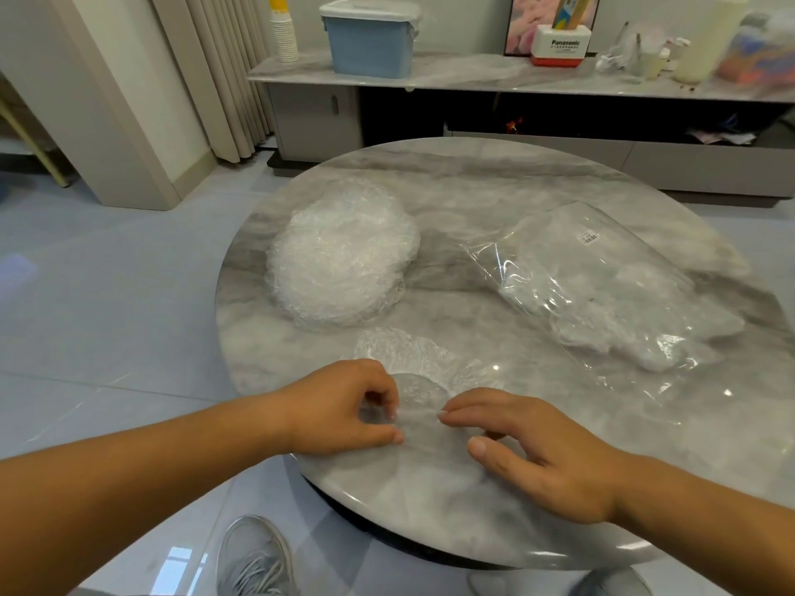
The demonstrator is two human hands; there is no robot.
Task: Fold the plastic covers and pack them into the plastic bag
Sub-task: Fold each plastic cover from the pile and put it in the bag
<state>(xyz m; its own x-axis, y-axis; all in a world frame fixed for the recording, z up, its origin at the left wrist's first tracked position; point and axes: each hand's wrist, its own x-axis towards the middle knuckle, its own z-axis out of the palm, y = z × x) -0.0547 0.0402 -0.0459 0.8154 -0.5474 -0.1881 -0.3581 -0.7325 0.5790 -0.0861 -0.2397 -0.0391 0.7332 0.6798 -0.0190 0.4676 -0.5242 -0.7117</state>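
Observation:
A thin clear plastic cover point(413, 363) lies crumpled on the round marble table point(537, 182) near its front edge. My left hand point(344, 406) pinches the cover's near edge between thumb and curled fingers. My right hand point(537, 453) pinches the same edge with its fingertips, a little to the right. A round stack of white plastic covers point(340, 260) sits at the table's left. On the right lies a clear plastic bag point(602, 281) with a barcode label, holding several folded covers.
Behind the table stands a low marble-topped cabinet point(473, 75) with a blue lidded bin point(370, 40), a stack of paper cups point(285, 36) and a Panasonic box point(559, 45). Tiled floor lies to the left. My grey shoe point(254, 557) shows below the table edge.

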